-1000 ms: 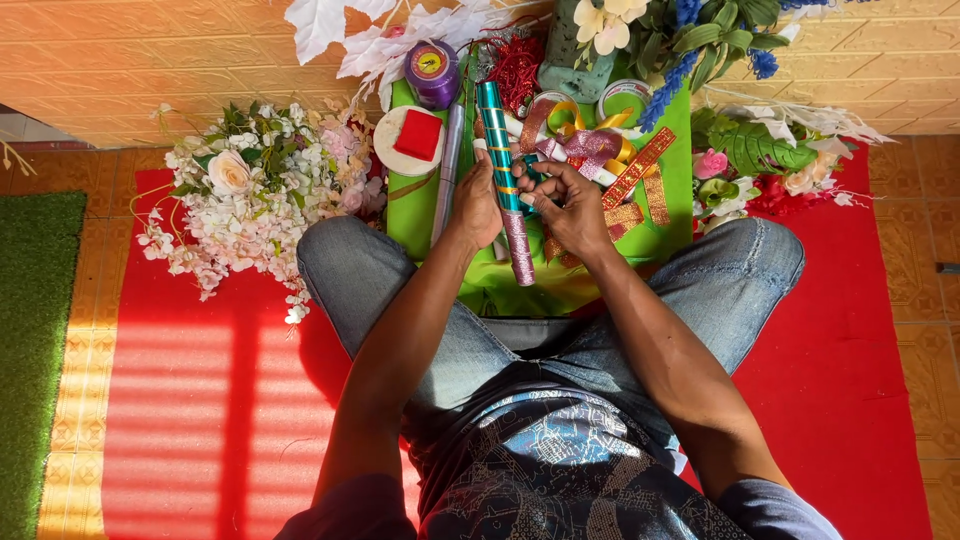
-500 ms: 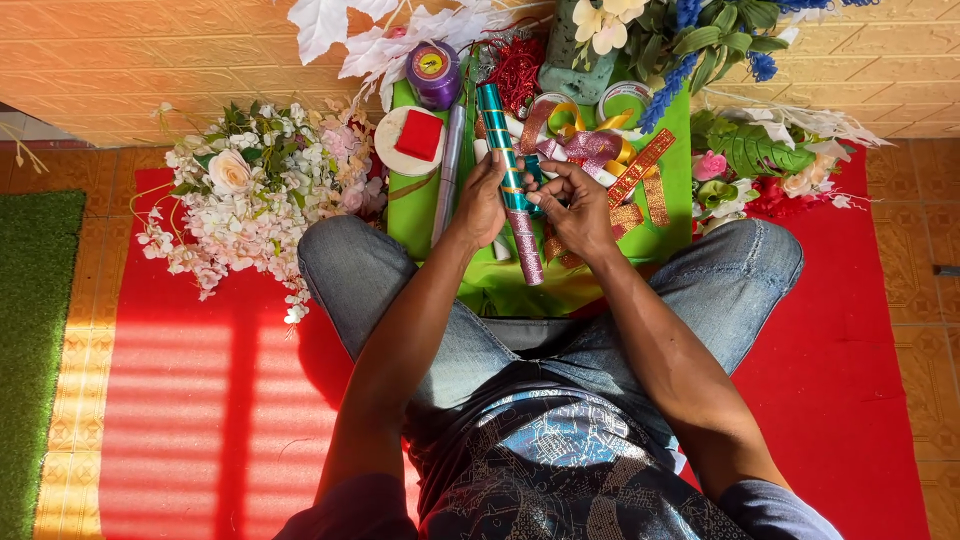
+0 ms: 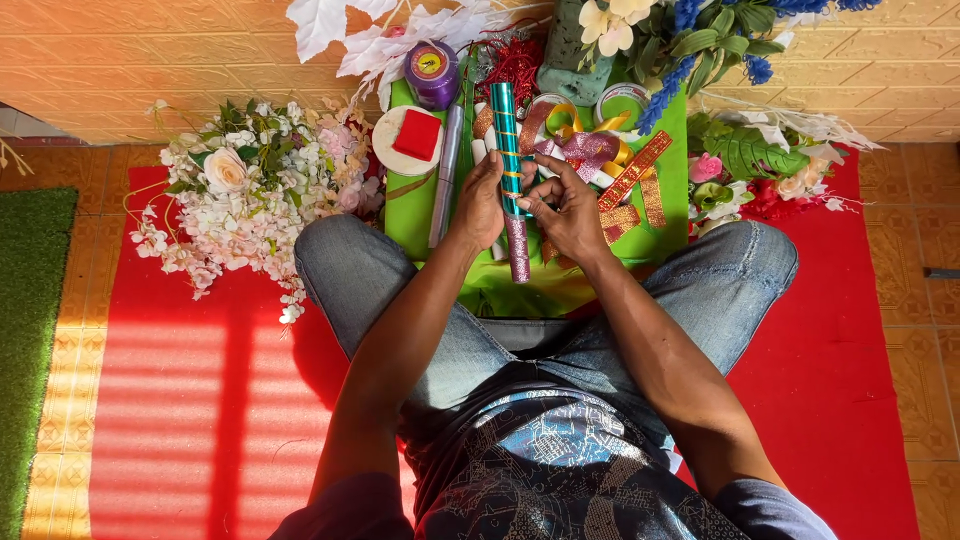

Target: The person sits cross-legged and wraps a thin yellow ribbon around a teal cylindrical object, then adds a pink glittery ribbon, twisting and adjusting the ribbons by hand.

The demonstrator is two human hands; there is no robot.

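Observation:
I sit cross-legged on a red mat (image 3: pixel 170 400) with a green sheet (image 3: pixel 660 160) spread in front of me. My left hand (image 3: pixel 482 200) grips a long stick (image 3: pixel 512 180) around its middle; the stick is wrapped in teal glitter ribbon at the top and pink glitter below. My right hand (image 3: pixel 565 205) pinches the stick from the right side, fingers touching the ribbon wrap. The stick stands nearly upright over the sheet, between my knees.
White and pink artificial flowers (image 3: pixel 245 195) lie to the left. A purple ribbon spool (image 3: pixel 432 72), a round white disc with a red square (image 3: pixel 410 138), a silver stick (image 3: pixel 445 175), glitter ribbons (image 3: pixel 630 185) and more flowers and leaves (image 3: pixel 760 165) crowd the sheet. Green turf (image 3: pixel 30 330) borders the far left.
The stick has turned more upright between my hands, and my fingers have shifted slightly along the ribbon wrap. Everything else stays where it was.

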